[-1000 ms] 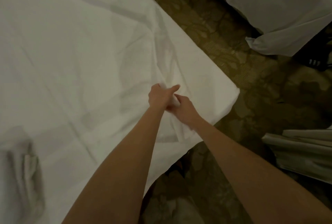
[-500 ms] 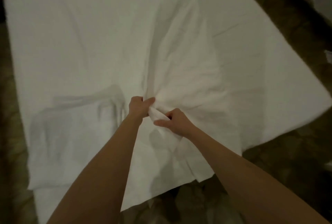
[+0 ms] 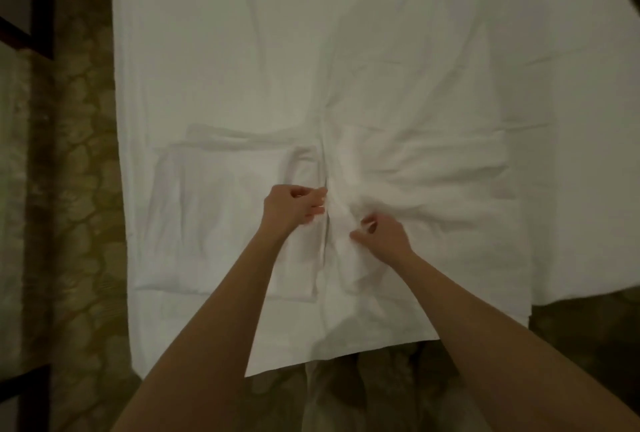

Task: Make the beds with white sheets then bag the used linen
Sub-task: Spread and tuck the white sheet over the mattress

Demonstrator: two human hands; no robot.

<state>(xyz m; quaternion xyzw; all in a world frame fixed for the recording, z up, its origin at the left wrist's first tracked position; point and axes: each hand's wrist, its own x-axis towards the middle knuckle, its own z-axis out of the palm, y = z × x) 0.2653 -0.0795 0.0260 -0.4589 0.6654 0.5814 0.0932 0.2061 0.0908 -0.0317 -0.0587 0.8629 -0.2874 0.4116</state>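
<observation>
Now the left hand (image 3: 294,204) is pinching the white sheet (image 3: 398,68) at its centre fold near the bed's foot, the right hand (image 3: 382,234) gathering cloth beside it; spreading it outward seems the next move.

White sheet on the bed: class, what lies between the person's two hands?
In the head view, only a bunched vertical fold of the white sheet lies between the left hand and the right hand; nothing else.

2 hands (image 3: 294,204) (image 3: 381,232) pinching white sheet (image 3: 398,68)
</observation>
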